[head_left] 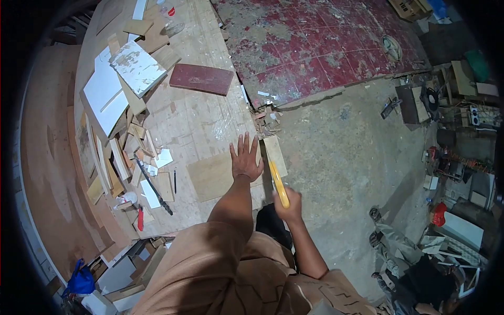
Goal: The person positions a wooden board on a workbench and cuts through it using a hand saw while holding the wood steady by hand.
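Note:
My left hand (pixel 245 157) lies flat, fingers spread, on a thin plywood board (pixel 207 181) at the right edge of the worktable. Closed around a yellow hand saw (pixel 278 181) is my right hand (pixel 289 203), just beyond that edge. The saw is seen almost edge-on, so its blade is hard to make out. Its far end meets the board where a pale strip (pixel 275 152) sticks out past the table. My right fingers are partly blurred.
A dark red block (pixel 202 79), white panels (pixel 105 94) and wood offcuts (pixel 137 131) lie on the worktable (pixel 184 123). A black rod (pixel 152 184) and a red-handled tool (pixel 140 219) sit at left. Another person (pixel 415 283) is at lower right, near cluttered shelves.

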{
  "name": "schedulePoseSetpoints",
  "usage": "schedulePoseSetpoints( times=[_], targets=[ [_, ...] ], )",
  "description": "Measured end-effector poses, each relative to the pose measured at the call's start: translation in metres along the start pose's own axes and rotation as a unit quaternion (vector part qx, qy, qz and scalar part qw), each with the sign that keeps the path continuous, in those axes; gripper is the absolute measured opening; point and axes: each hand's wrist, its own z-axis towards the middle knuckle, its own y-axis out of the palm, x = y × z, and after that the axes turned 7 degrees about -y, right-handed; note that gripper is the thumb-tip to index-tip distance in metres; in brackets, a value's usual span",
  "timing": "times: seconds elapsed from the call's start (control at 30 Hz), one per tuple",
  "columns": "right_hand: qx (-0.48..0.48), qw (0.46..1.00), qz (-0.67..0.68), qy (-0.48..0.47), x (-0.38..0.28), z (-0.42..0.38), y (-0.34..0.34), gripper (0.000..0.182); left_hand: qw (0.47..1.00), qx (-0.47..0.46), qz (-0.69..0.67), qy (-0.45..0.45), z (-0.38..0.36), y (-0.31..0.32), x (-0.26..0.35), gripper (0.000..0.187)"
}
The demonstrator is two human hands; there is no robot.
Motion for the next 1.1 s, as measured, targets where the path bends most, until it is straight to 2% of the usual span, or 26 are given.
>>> schedulePoseSetpoints(
  times=[0.1,0.2,0.23,0.43,0.53,0.67,0.8,1.1],
  targets=[
    [-0.012,0.997,0.061,0.043,0.002,0.024,0.009,0.024,1.0,0.007,0.006,-0.004,0.004,0.001,-0.002,0.086],
    [-0.029,0.993,0.083,0.078,0.003,0.01,0.003,0.023,1.0,0.016,-0.005,0.005,-0.003,0.003,0.001,0.085],
    [-0.019,0.998,0.042,0.036,0.001,0.004,0.004,0.022,1.0,0.007,0.001,0.001,0.0,0.002,0.002,0.085],
    [-0.029,0.996,0.024,0.075,-0.02,-0.096,-0.038,0.024,1.0,-0.008,-0.01,0.005,0.001,0.002,-0.003,0.077],
    [-0.029,0.995,0.021,0.094,-0.021,-0.096,-0.044,0.024,1.0,-0.004,-0.002,0.009,0.002,0.005,-0.004,0.076],
    [-0.027,0.997,0.05,0.051,-0.011,-0.1,-0.029,0.023,1.0,-0.018,0.013,0.0,0.002,0.001,-0.003,0.073],
    [-0.011,0.997,0.039,0.06,-0.01,-0.106,-0.025,0.022,1.0,-0.016,0.02,0.001,0.001,0.002,-0.004,0.073],
    [-0.027,0.997,0.042,0.065,-0.002,-0.096,-0.043,0.022,1.0,-0.004,-0.004,0.006,0.003,0.007,-0.005,0.075]
  ],
)
